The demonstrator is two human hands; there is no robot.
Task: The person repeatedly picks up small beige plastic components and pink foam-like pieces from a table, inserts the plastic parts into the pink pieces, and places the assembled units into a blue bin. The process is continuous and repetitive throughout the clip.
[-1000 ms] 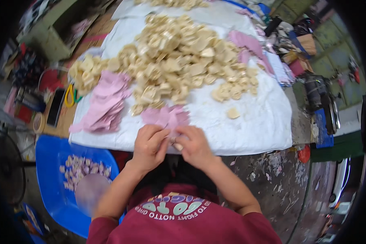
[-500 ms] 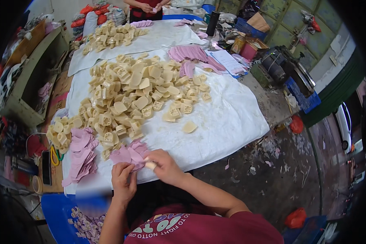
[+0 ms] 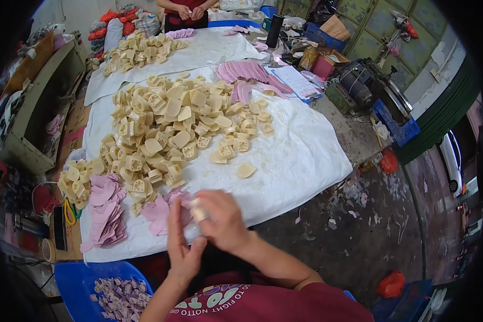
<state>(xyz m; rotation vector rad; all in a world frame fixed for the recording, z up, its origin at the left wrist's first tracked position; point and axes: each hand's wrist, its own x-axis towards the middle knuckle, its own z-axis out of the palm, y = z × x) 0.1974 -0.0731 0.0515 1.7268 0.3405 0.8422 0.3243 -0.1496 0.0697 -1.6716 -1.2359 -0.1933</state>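
My left hand [image 3: 182, 249] is at the table's near edge, fingers stretched out and thumb apart. Close on its right is my blurred right hand [image 3: 220, 220], fingers bent, with cream-coloured coverings on fingertips. Whether it holds anything is hidden by the smear. Just beyond both hands lie thin pink sheet pieces [image 3: 156, 213], partly covered by my fingers. A taller stack of pink pieces [image 3: 106, 209] sits further left. Beyond spreads a big heap of cream-coloured moulded pieces [image 3: 166, 121], some with round recesses. One cream piece [image 3: 246, 170] lies apart on the white cloth [image 3: 284, 177].
A blue bin [image 3: 75, 279] with small purple-and-white pieces stands below the table at left. A phone [image 3: 60, 228] and yellow-handled scissors [image 3: 70, 212] lie left. Across the table stands another person [image 3: 187, 13]. A clipboard [image 3: 295, 80] and machine [image 3: 359, 83] are right.
My left hand has moved right and its fingers have straightened off the pink pieces. My right hand has shifted slightly and is now blurred. The view has shifted a little.
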